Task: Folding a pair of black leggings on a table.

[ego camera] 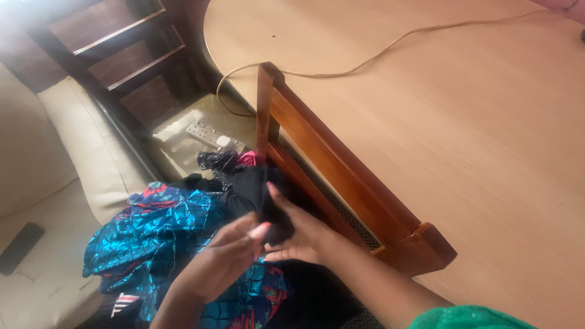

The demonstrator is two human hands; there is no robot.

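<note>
Right now both hands meet over a heap of clothes. The left hand [228, 256] comes in from below with its fingers curled, pinching at the lower edge of a small black garment [262, 198]. The right hand [301, 234] lies open beneath and behind that same cloth, palm up, fingers spread and one fingertip lifted along the fabric. So the hands are together, both on the black piece, the left closed on it and the right cupping it rather than clamped.

The black garment hangs just above the fingers, bunched and partly lifted off the pile. Left of the left hand and under its wrist spreads a shiny blue patterned fabric [158, 231] with red in its print. Just beyond the hands lie darker crumpled pieces and a bit of pink cloth [250, 158]. To the right of the right hand runs the wooden chair back [341, 176], and past it the pale wooden table [463, 134] with a cord [365, 61] trailing across it. Farther off beyond the pile, a white power strip [210, 134] sits on the floor. Far to the left, a dark remote [19, 247] rests on the cream sofa cushion [67, 183].

As I judge it, the black piece is being separated from the heap and straightened; the next move seems to call for finding its edges and pulling it fully free of the cloth around it.
</note>
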